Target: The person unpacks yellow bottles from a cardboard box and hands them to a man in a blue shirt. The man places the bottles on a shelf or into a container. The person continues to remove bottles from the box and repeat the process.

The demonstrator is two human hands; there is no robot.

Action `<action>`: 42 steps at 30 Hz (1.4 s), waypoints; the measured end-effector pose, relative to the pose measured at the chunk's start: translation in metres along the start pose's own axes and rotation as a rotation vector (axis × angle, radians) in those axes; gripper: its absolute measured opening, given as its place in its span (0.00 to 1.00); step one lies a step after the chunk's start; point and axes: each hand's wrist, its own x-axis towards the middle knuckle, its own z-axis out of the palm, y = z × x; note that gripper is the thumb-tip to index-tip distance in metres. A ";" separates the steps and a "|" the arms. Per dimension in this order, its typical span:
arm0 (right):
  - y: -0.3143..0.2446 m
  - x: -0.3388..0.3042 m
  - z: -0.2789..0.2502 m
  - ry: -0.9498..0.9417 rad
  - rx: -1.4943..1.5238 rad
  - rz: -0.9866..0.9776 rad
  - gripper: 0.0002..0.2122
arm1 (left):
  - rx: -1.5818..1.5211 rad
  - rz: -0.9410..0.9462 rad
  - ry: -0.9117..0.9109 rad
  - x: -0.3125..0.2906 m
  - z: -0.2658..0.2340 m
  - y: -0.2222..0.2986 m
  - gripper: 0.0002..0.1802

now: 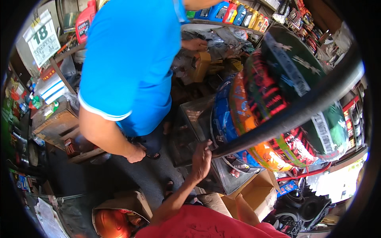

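My left hand reaches up from the lower middle, its fingers bent around the lower part of a long black pole. The pole slants toward the upper right and looks very thick there. Behind it a stack of tyres in colourful wrapping leans over a glass display case. Low in the view, my right forearm lies beside an open cardboard box; its hand cannot be made out. A person in a blue shirt stands ahead to the left, one hand near a yellow box.
Several oil bottles line a shelf at the back. A wooden crate stands at the left, below a wall calendar. An orange helmet lies in a box at the lower left. Loose tyres fill the lower right.
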 end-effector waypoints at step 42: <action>-0.343 -0.118 -0.371 0.512 0.429 -0.882 0.25 | 0.293 0.419 -0.219 -0.077 -0.079 0.126 0.57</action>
